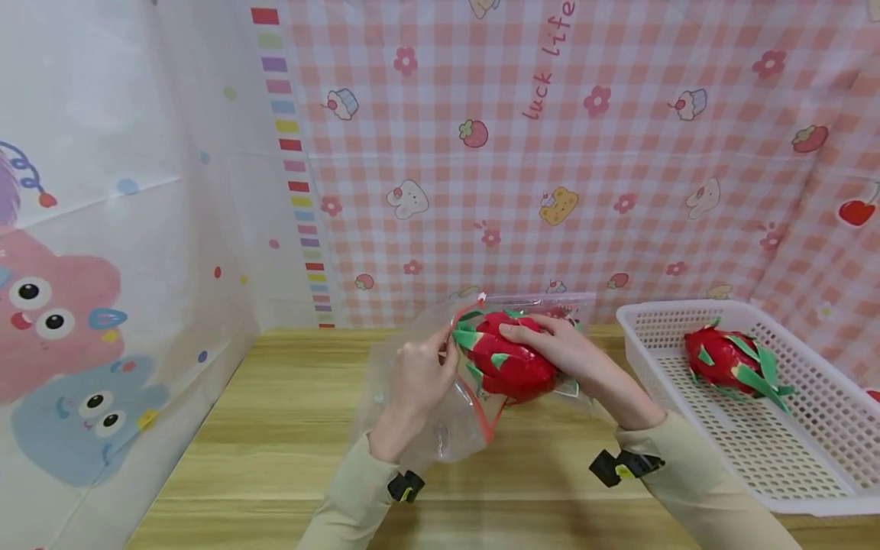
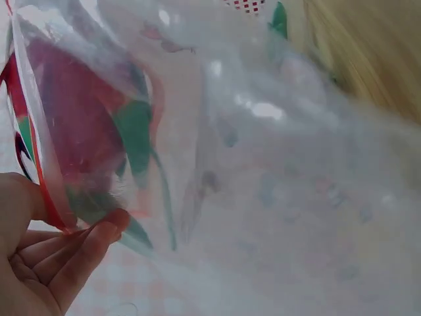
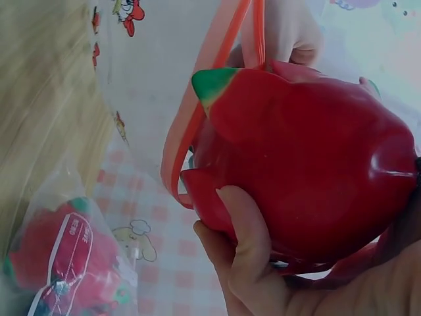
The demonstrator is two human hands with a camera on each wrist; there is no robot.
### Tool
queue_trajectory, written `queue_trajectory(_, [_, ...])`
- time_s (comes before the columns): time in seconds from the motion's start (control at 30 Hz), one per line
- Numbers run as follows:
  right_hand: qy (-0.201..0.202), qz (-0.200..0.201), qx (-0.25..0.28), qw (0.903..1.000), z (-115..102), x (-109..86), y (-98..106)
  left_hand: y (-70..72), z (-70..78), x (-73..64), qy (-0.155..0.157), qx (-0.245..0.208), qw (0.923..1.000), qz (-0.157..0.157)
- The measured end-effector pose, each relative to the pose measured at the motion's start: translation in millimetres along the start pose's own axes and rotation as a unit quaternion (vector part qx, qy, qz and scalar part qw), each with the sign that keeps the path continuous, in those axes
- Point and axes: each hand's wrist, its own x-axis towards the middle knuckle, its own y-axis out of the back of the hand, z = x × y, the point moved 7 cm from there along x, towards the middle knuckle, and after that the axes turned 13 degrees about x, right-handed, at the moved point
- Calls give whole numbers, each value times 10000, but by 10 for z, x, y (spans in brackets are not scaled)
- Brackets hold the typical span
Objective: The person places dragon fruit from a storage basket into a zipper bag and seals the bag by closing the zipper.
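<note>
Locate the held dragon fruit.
In the head view, the dragon fruit is right of centre, in the right hand, at the mouth of the clear bag.

Glossy dragon fruit [image 1: 516, 367], crinkled plastic bag [image 2: 276, 230], wood-grain desk [image 1: 275, 443].
Fruit skin smooth, plastic-looking; bag film thin, clear, shiny; zip strip [image 3: 176, 151] smooth plastic. Toward desk's right edge: perforated plastic basket [image 1: 660, 389]. Beyond far edge: matt, cloth-like backdrop [image 1: 509, 183].

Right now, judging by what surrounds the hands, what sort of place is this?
Probably a staged indoor tabletop workspace: a checked, cartoon-printed sheet hangs right behind a wood-grain table, and a white basket stands on it.
</note>
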Motion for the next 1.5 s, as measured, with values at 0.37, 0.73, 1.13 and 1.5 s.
queue_trajectory(0.37, [-320, -383, 1003, 9937, -40, 43, -3, -12, 0, -26, 215, -145, 9992, -318])
queue_trajectory(0.73, [36, -132, 432, 9990, -36, 59, -127, 79, -23, 1, 520, -251, 9983, -113])
queue_trajectory(1.13, [393, 475, -572, 9965, -49, -7, -162, 152, -168, 5, 1117, 116, 9937, -5])
queue_trajectory(1.5, [600, 709, -1333, 9867, -86, 34, -223, 173, -59, -20, 711, 487, 9962, 161])
